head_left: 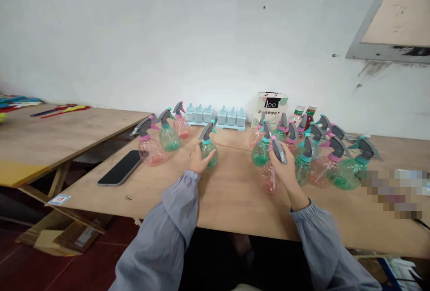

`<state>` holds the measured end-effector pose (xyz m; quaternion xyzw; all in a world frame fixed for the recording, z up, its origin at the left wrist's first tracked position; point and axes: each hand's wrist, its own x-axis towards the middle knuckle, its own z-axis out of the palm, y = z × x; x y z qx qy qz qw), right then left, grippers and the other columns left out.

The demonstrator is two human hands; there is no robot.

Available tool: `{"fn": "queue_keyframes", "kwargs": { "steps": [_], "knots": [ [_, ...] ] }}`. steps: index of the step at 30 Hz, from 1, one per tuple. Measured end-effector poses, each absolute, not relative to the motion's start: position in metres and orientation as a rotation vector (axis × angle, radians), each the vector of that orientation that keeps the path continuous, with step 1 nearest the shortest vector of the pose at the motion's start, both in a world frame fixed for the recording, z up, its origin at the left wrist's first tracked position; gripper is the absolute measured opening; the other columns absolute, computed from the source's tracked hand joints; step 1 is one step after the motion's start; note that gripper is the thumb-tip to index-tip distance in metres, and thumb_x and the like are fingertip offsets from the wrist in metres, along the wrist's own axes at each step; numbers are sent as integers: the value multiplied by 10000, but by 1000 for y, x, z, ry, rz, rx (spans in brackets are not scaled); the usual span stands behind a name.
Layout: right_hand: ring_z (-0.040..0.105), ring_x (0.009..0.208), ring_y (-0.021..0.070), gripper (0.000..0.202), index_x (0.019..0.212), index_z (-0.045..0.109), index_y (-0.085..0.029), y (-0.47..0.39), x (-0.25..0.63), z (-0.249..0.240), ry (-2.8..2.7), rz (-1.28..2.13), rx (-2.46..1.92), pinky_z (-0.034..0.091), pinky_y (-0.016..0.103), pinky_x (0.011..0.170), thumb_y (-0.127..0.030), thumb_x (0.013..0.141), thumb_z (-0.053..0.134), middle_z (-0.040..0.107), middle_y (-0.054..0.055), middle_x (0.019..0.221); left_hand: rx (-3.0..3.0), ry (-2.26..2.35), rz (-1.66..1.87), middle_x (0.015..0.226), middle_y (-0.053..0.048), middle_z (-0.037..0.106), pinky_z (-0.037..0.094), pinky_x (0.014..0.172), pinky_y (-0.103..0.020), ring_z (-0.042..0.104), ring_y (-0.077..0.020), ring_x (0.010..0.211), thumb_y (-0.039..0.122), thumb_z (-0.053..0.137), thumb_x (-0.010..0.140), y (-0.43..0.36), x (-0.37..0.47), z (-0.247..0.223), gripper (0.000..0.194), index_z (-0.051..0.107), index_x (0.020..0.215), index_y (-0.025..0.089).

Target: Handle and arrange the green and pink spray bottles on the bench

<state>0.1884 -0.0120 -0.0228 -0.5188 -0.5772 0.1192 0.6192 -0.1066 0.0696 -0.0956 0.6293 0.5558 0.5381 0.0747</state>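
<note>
My left hand is wrapped round the body of a green spray bottle with a grey and turquoise trigger head, near the middle of the table. At the front of the cluster on the right, my right hand grips a pink spray bottle by its grey and pink head; the fingers partly cover it. Close beside that hand stand another green spray bottle and several more green and pink ones, some overlapping. To the left are a pink spray bottle, a green one and a smaller-looking pink one.
A black phone lies at the left of the wooden table. Light blue ice-pop moulds and a printed box stand along the wall. A second table is at left, and a pixelated patch covers something at right.
</note>
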Motion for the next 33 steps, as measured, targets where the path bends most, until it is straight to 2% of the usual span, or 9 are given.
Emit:
{"fn": "queue_keyframes", "kwargs": {
  "steps": [4,9,12,16,19,21,26,30,33],
  "knots": [
    [646,831,196,384,1167,621,-212,0,191,-30,-1191,186,-1155,531,377,803,-328,801,624,707,58,1002,1900,1671,1615,1285,-173,631,401,1125,-495,561,-333,1305,508,691,784,68,-106,-95,610,493,1269,194],
    [663,1060,223,612,1281,409,-237,15,194,-36,-1168,47,-963,532,441,945,-309,753,709,647,89,1157,1906,1687,1601,1299,-170,625,395,1127,-491,550,-333,1313,515,705,763,65,-105,-93,658,485,1294,195],
    [584,1219,271,752,1326,335,-258,10,196,-43,-1230,-191,-906,484,534,1030,-344,710,757,526,122,1313,1909,1688,1567,1298,-166,630,395,1124,-480,551,-323,1308,511,655,803,62,-105,-92,620,487,1305,188],
    [407,1378,393,948,1391,321,-291,-25,170,-61,-1427,-553,-644,359,669,1106,-474,605,817,387,139,1425,1960,1678,1505,1297,-155,646,392,1109,-486,564,-302,1286,439,437,941,57,-104,-92,463,496,1323,184],
    [494,1319,346,791,1416,327,-319,-39,126,-68,-1781,-319,-621,401,604,1101,-409,745,736,471,134,1397,2017,1753,1420,1271,-192,657,408,1056,-521,600,-336,1225,392,350,970,54,-98,-94,465,500,1336,147],
    [489,1346,333,719,1452,285,-268,-24,95,-63,-1827,-20,-807,406,581,1110,-369,834,639,477,176,1429,2071,1812,1365,1250,-204,666,421,1017,-520,628,-349,1172,406,367,968,52,-93,-97,476,506,1339,141],
    [382,1432,375,854,1430,324,-152,52,39,-35,-1590,425,-1036,328,542,1173,-407,725,734,422,242,1501,2198,1849,1263,1114,-155,717,444,962,-475,674,-320,1056,486,514,906,49,-82,-101,461,563,1248,181],
    [559,1251,328,599,1300,461,-184,81,21,-27,-1542,501,-1029,434,465,1065,-335,763,679,601,180,1317,2233,1730,1381,971,-111,727,452,950,-501,687,-315,954,492,596,847,48,-82,-99,414,603,1138,197],
    [639,1065,272,404,1176,532,-214,86,25,-26,-1520,555,-1012,481,432,981,-264,779,586,678,117,1145,2169,1724,1533,1102,-136,692,437,1012,-502,654,-306,1076,471,511,902,47,-100,-88,411,564,1198,191]
  ]
}}
